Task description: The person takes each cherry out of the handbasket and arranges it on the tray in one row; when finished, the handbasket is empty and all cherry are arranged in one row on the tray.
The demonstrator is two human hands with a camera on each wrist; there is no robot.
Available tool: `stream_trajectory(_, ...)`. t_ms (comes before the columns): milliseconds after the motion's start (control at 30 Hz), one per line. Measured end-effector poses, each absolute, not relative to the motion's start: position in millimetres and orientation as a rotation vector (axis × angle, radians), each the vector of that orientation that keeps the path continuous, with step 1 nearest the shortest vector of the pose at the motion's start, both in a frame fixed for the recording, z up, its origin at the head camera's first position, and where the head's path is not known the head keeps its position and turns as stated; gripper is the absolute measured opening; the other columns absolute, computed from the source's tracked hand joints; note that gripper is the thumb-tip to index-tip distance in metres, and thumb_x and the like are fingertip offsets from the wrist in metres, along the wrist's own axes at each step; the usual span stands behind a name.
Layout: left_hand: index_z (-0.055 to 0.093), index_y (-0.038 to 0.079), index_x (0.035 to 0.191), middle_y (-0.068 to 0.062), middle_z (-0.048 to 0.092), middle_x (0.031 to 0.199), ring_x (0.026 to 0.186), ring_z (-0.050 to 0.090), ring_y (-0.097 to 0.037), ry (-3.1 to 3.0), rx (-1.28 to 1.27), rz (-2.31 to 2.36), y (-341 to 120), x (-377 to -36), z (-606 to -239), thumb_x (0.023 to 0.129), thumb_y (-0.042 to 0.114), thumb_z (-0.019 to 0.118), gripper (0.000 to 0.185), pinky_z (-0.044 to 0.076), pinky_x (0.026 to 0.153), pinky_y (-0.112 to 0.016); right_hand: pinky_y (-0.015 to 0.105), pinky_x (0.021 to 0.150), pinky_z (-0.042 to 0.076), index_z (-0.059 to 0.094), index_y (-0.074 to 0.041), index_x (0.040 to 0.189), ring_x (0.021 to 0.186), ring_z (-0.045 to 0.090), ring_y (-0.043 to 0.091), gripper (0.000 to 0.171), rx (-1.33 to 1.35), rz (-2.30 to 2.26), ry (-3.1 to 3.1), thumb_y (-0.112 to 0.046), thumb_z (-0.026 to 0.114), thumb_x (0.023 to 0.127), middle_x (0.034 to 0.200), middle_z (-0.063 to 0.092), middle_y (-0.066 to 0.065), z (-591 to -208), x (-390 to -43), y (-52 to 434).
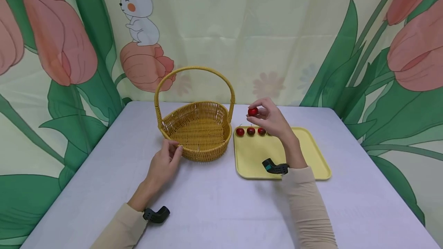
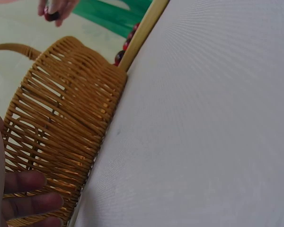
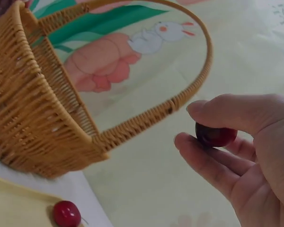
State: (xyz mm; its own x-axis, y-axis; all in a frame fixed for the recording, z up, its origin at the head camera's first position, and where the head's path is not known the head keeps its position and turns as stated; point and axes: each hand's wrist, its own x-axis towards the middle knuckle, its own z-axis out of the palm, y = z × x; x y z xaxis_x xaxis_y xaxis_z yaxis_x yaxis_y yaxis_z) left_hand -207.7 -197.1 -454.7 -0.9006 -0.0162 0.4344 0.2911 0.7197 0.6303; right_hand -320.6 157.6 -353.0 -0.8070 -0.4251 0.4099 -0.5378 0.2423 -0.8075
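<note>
Two hands at work over a pale tabletop [image 1: 214,210]. Right hand [image 1: 273,120] raised above the far left corner of a yellow tray [image 1: 311,160], pinching one red cherry [image 1: 253,112] between thumb and fingertips; the right wrist view shows the cherry [image 3: 215,135] clamped under the thumb, with the arched handle of the basket just beyond. Left hand [image 1: 164,164] rests against the near rim of a wicker basket [image 1: 197,130], fingers lightly curled on the weave and steadying it; left wrist view shows fingertips [image 2: 31,201] touching the basket wall [image 2: 61,137].

Three more cherries [image 1: 250,131] lie in a row along the tray's far edge; a fourth may be hidden behind the right hand, cannot tell. Basket looks empty inside from the head view. Basket stands just left of the tray, close but seemingly apart.

Judgement: the step in hand is the carry, fruit lifted clear of the tray and not yet over the basket. Next move likely calls for a short leftward travel past or under the handle, then a gentle release low in the basket so the cherry does not bounce out.
</note>
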Motion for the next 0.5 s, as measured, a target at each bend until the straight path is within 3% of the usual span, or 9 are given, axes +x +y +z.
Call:
stream_trajectory(300,0.05,0.009,0.119,-0.002,0.061,0.086,0.072,0.053,-0.013,-2.503,-0.215,-1.022,-196.8,-207.6,-454.8,0.104,0.029,0.051,0.024,0.044,0.061,-0.024,0.014,0.08,0.053,0.06,-0.007,0.128,0.099,0.065,0.008,0.039,0.733,1.497,-2.446,-0.016,0.072,0.093,0.126,0.049,0.012,-357.0,-328.0,189.6)
stream_trajectory(500,0.05,0.008,0.119,-0.003,0.062,0.086,0.072,0.053,-0.013,-2.503,-0.216,-1.027,-196.6,-207.6,-454.5,0.104,0.028,0.051,0.025,0.044,0.061,-0.024,0.013,0.079,0.052,0.06,-0.006,0.13,0.094,0.062,0.0,0.041,0.613,1.46,-2.481,-0.019,0.072,0.093,0.126,0.052,0.013,-369.8,-334.3,212.3)
